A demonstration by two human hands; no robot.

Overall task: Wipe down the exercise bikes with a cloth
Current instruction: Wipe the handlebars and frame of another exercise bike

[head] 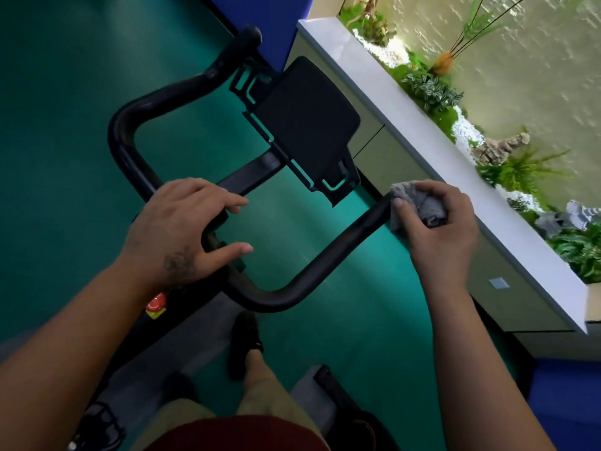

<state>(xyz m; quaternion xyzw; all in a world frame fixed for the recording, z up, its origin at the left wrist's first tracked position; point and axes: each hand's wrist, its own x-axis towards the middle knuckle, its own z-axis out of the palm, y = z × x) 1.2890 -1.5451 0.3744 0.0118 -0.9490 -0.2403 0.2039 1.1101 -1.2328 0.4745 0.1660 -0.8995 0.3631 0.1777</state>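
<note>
Person stands over the exercise bike, looking down at its black handlebar; the bar loops round in front of them w/ a dark console pad mounted at the far middle. Right hand is wrapped round a grey cloth, fingers and thumb curled over it, bunching it up; cloth is pressed against the right arm of the handlebar, up near that arm's far end, so cloth sits between palm and bar. Left hand rests on the centre of the bars near the stem; fingers fairly straight and spread, thumb out toward the gap, not clenched on anything as far as I can see. Red knob on a yellow label shows just below the left wrist on the frame. Floor is teal-green; one dark shoe planted beneath the bars. To the right runs a long white ledge; behind it a planter strip w/ ferns, white pebbles and a small rock piece.
</note>
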